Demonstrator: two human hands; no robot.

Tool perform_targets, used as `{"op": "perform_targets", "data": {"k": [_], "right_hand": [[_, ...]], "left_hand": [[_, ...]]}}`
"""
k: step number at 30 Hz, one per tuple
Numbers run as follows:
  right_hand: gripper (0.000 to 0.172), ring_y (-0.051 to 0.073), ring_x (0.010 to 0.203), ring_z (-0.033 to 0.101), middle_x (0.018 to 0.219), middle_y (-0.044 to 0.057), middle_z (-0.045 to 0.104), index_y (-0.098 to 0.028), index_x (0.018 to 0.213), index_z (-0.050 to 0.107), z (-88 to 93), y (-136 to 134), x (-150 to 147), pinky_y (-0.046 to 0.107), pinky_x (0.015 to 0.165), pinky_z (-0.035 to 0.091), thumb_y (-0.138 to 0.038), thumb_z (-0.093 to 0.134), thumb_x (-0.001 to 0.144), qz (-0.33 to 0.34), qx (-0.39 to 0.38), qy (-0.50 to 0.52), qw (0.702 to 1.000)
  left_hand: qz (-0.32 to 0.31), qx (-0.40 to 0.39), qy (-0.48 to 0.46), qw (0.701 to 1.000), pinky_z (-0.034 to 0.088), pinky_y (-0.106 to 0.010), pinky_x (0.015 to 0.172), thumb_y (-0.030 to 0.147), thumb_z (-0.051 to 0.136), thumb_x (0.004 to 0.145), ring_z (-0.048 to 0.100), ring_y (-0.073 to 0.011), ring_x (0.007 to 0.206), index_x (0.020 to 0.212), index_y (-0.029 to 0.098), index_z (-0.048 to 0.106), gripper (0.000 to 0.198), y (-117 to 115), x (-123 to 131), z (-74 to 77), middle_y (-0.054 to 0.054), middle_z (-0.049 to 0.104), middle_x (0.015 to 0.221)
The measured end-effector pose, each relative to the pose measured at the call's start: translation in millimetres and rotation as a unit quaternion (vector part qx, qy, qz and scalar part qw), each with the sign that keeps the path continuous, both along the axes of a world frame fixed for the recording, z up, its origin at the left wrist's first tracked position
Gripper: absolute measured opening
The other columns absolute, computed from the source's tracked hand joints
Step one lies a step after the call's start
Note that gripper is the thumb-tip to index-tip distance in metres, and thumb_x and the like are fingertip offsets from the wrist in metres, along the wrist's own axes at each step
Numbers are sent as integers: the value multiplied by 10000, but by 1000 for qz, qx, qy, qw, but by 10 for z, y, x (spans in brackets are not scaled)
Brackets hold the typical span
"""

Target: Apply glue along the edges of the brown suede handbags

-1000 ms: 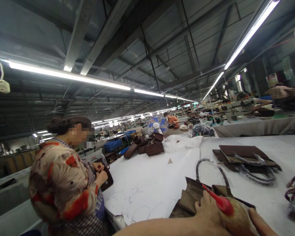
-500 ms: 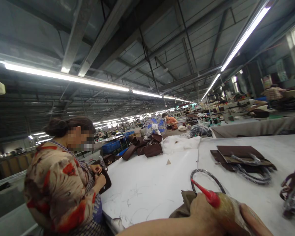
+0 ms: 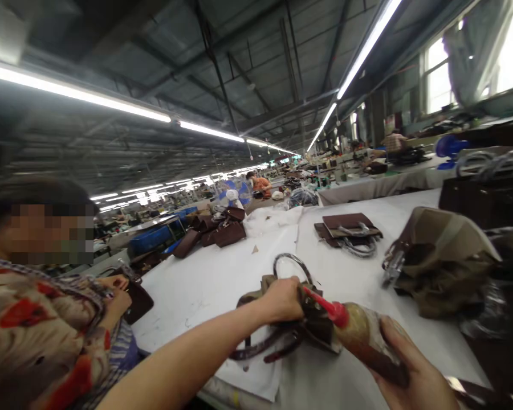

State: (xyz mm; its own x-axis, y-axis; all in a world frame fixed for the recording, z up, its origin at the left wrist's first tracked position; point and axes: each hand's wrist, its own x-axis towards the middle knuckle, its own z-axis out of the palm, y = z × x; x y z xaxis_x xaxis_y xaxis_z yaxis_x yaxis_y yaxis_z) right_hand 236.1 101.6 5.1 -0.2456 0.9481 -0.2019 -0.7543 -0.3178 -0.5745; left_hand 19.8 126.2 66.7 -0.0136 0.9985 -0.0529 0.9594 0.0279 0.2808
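My left hand (image 3: 285, 299) is closed on the upper part of a dark brown handbag (image 3: 322, 333) with an olive lining, lying on the white table. One of its wrapped handles (image 3: 293, 259) arches up behind the hand; another loop lies in front. My right hand (image 3: 414, 364) is wrapped around a glue bottle (image 3: 367, 336), amber and tilted. Its red nozzle (image 3: 325, 304) points up and left, its tip close beside my left hand. Whether the tip touches the bag, I cannot tell.
To the left a co-worker (image 3: 38, 319) handles a dark bag (image 3: 139, 299). Brown bags (image 3: 222, 230) are heaped at the table's far edge. A flat bag (image 3: 348, 230) lies farther back. An olive-lined bag (image 3: 444, 262) stands on the right. Behind is a fan (image 3: 233, 195).
The view has swung right and down, bringing in more bags on the right. My right hand and the handbag between my hands now show more fully. Both hands keep their holds.
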Motion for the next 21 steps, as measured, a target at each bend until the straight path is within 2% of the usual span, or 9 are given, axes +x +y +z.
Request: {"op": "perform_targets", "data": {"k": [4,8,12,16,21], "right_hand": [[388,254,903,702,906,7,738,-244,811,756,-102,-142,141,380,797,650,-398,964,523,-51,-51,2,997],[294,230,882,712,927,2,748,-244,830,758,-368,-259,273,322,728,653,-303,934,603,-61,-89,16,994],[266,235,906,730,1006,-5,772,-271,911,772,-569,-368,375,325,729,663,-232,893,678,-59,-100,16,993],[319,233,961,728,1069,-23,776,-285,919,781,-537,-384,324,344,810,665,-269,926,635,-66,-142,38,987],[420,317,1066,710,1102,63,776,-184,984,793,-374,-246,3,442,944,618,-403,932,653,42,-122,87,988]], "left_hand": [[-22,6,16,1000,501,-341,770,104,618,719,681,-280,885,886,167,704,197,-1,-197,121,-88,698,868],[-48,41,24,998,480,-318,852,66,574,732,656,-253,974,870,185,691,217,-40,-322,225,-71,698,987],[-59,58,6,997,453,-295,787,44,522,743,647,-216,862,876,207,666,255,-98,-443,265,-20,702,855],[-70,53,-26,996,439,-288,762,31,508,724,638,-202,837,860,207,641,259,-123,-467,241,-3,703,837],[-84,41,-79,993,461,-280,795,59,529,755,653,-194,895,905,212,652,247,-89,-274,159,4,726,915]]}}
